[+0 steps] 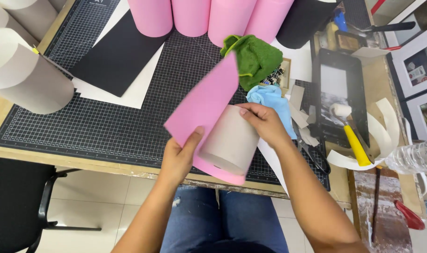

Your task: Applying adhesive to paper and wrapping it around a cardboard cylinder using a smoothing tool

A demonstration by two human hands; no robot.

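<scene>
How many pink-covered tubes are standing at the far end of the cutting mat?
4, side by side along the top edge: first, second, third, and fourth leaning. More may be hidden beyond the picture's edge.

Craft workshop: gridded cutting mat (105,126), glue roller (349,129).

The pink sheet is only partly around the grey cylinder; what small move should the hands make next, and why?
Probably roll the grey cylinder further into the pink sheet while the left hand presses the sheet flat. The sheet's upper part stands free over the cutting mat, and the right hand already grips the cylinder's top.
</scene>
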